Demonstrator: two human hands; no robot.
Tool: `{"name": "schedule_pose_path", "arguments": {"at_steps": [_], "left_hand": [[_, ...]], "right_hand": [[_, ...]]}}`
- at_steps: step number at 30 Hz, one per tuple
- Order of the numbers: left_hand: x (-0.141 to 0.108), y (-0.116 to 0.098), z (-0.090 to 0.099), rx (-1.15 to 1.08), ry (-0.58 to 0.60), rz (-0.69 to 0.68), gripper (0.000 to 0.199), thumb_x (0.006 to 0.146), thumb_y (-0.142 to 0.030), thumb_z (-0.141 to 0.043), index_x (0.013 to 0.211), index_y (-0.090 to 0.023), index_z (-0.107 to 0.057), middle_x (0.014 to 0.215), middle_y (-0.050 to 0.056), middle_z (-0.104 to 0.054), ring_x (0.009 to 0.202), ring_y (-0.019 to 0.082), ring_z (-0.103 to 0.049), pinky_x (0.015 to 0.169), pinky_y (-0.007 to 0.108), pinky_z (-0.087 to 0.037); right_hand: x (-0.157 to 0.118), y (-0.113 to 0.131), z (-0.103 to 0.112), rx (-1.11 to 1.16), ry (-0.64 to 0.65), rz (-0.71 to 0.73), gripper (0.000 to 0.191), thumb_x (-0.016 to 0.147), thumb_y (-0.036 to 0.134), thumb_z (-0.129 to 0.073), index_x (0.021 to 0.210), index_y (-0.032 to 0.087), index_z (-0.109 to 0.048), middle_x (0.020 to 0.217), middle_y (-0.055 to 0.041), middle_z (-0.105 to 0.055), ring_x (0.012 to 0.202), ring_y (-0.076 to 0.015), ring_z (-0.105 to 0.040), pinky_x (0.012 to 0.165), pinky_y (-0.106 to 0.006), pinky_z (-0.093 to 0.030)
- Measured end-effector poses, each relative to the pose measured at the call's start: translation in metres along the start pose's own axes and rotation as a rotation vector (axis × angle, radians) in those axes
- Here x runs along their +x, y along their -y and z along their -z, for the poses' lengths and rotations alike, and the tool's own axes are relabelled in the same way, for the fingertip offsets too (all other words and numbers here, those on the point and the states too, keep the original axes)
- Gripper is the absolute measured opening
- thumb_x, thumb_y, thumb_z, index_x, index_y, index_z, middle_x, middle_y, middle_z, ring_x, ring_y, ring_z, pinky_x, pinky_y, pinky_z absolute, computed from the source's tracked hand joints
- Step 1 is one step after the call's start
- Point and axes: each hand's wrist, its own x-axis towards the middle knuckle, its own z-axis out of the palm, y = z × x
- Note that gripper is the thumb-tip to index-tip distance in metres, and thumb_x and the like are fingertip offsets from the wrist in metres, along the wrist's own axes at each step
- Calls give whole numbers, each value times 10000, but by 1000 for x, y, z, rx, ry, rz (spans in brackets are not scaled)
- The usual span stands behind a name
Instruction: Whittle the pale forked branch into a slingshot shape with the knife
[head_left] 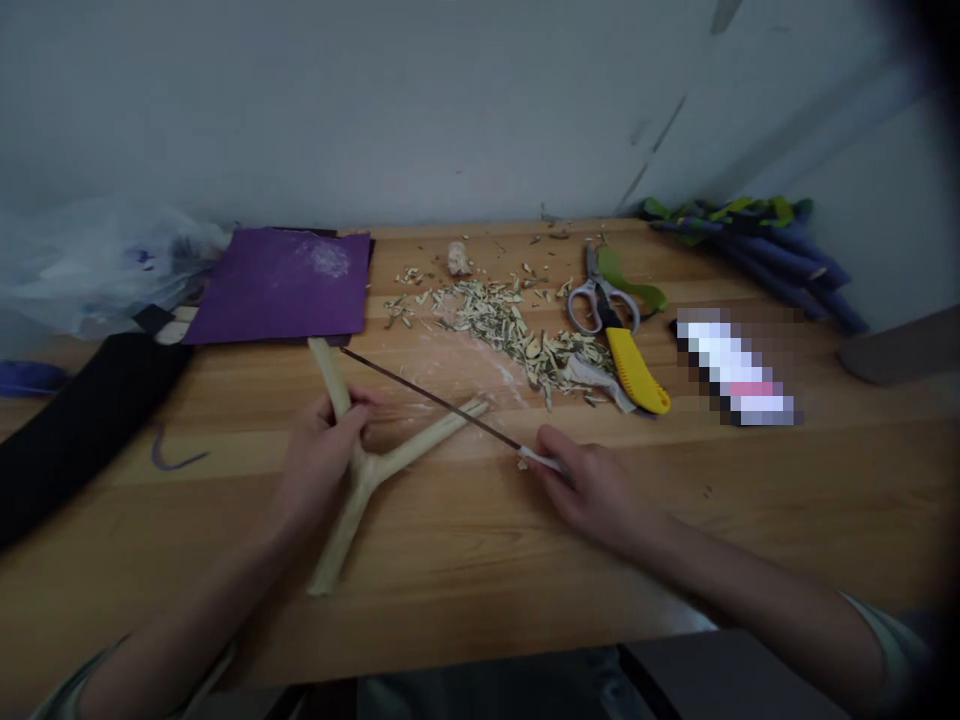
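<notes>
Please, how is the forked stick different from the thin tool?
The stick is pale and forked in a Y; the tool has a dark, straight shaft. The stick is thicker than the tool. Both are held: the stick in the left hand, the tool in the right hand.

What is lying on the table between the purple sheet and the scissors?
In the head view, many small shavings lie scattered there, with one pale lump near their far side.

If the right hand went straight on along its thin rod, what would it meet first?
The right hand would probably meet the right prong of the forked stick, though depth is unclear and it might pass above.
</notes>
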Motion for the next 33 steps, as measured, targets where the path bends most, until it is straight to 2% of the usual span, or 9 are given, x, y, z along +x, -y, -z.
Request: {"name": "schedule_pose_path", "arguments": {"at_steps": [2,4,6,9,12,15,18,23,33], "left_hand": [[-9,-12,-7,-76,-53,-63,19,718,-187,-528,719,-207,-529,674,-30,-474,642,118,-471,609,237,-380],[-17,-22,-14,-140,0,-140,43,734,-183,-538,705,-211,-523,698,-35,-481,647,108,-479,620,233,-390],[-21,-27,-19,-195,131,-160,41,751,-187,-542,756,-222,-523,641,-53,-470,525,80,-454,517,209,-374],[-23,-26,-19,-218,432,-98,107,769,-222,-530,873,-235,-511,562,-73,-446,391,55,-379,370,172,-278],[-20,-22,-14,-129,693,-72,105,783,-272,-502,728,-186,-529,540,-53,-439,392,47,-354,356,169,-238],[-17,-20,-10,-102,816,-44,290,797,-310,-475,546,-165,-452,481,-48,-381,400,50,-311,373,186,-221],[-15,-17,-9,-287,806,56,347,799,-333,-474,505,-179,-372,429,-68,-283,372,53,-243,361,201,-177],[-15,-17,-11,-703,572,161,379,803,-273,-470,483,-178,-291,385,-88,-140,323,44,-106,332,191,-112],[-21,-18,-22,-807,673,163,447,803,-313,-460,469,-166,-202,346,-80,-120,309,37,-127,341,189,-123]], "right_hand": [[3,-2,1,36,-23,3,90,814,243,-395,731,211,-383,567,26,-504,506,-120,-477,482,-218,-256],[5,-4,2,43,-45,-8,100,813,256,-410,728,212,-384,576,25,-508,525,-124,-481,485,-217,-257],[6,-6,3,40,-48,-20,96,811,261,-420,735,213,-387,579,26,-506,537,-128,-486,485,-218,-256],[6,-8,3,63,-47,-19,99,818,266,-415,739,211,-390,578,28,-502,532,-125,-485,487,-219,-261],[7,-9,3,79,-47,-25,123,822,278,-415,724,210,-385,573,30,-501,521,-119,-479,485,-219,-264],[7,-7,3,78,-32,-31,119,827,280,-411,733,211,-388,572,32,-504,520,-117,-483,482,-218,-264],[6,-5,4,54,-8,-28,120,836,281,-395,739,211,-389,579,27,-514,517,-115,-485,480,-219,-269],[-1,-3,11,7,73,-10,102,853,271,-365,768,217,-382,608,12,-538,539,-130,-509,488,-237,-285],[3,6,2,-165,65,-27,207,877,279,-315,816,193,-492,662,-45,-627,558,-162,-562,494,-258,-293]]}}
